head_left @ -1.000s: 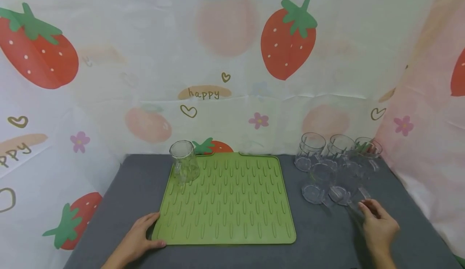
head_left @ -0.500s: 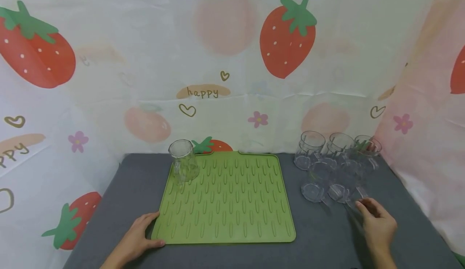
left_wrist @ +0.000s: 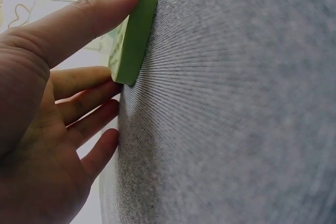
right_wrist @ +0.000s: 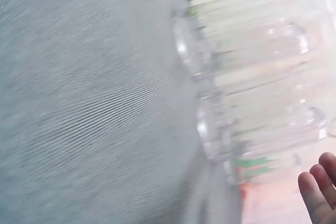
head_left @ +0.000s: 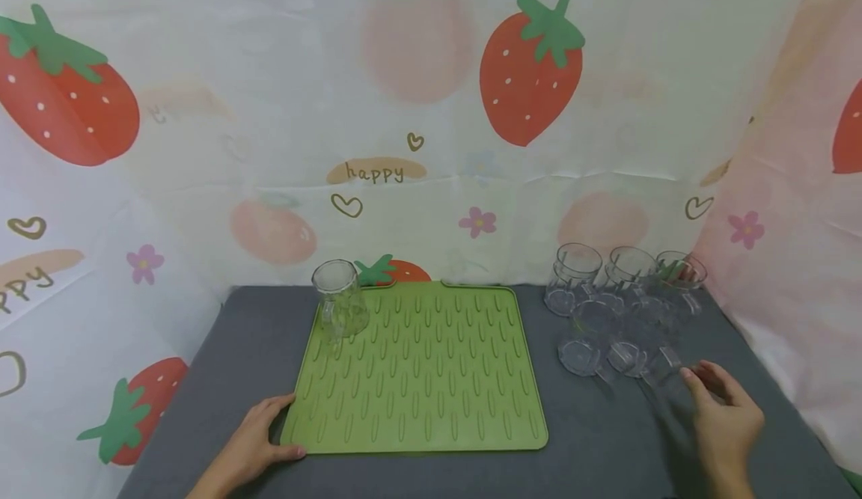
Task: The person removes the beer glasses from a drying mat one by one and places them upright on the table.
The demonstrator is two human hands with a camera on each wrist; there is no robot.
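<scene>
My left hand (head_left: 252,435) rests at the near left corner of a green ribbed mat (head_left: 431,379). Its thumb touches the front edge and a finger touches the left side; in the left wrist view the fingers (left_wrist: 86,111) are spread and fairly straight. One clear mug (head_left: 342,304) stands upright on the mat's far left corner. Just right of a front-row clear mug (head_left: 629,349), my right hand (head_left: 727,409) hovers near its handle with nothing in its grasp. The right wrist view shows its loosely bent fingertips (right_wrist: 310,187) apart from the blurred mugs (right_wrist: 262,114).
Several clear mugs stand close together right of the mat, among them a back-row mug (head_left: 571,282) and a front-left mug (head_left: 579,349). Their outlines overlap. A strawberry-printed cloth (head_left: 431,132) rises behind the dark grey tabletop (head_left: 592,454).
My right hand has moved right, away from the front mug's handle, and its fingers have parted from it. My left hand, the mat and the mugs stay in place.
</scene>
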